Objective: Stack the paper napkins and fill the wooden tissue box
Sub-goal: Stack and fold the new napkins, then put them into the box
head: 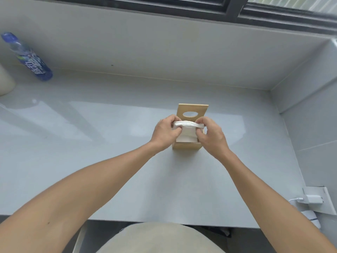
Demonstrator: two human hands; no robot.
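Fingers [176, 123] of both hands pinch the ends of the napkin stack [187, 123] just above the open wooden tissue box [187, 146] on the desk [109, 143], best lowered level, edges squared.

Left hand [165, 133] and right hand [211, 136] pinch napkin stack [187, 124] — over open wooden box [187, 147].

Both forearms are bare to the elbow, no sleeves, watch or rings showing on the left hand [165, 133] or right hand [211, 136]. Pale beige trousers [160, 238] cover the lap.
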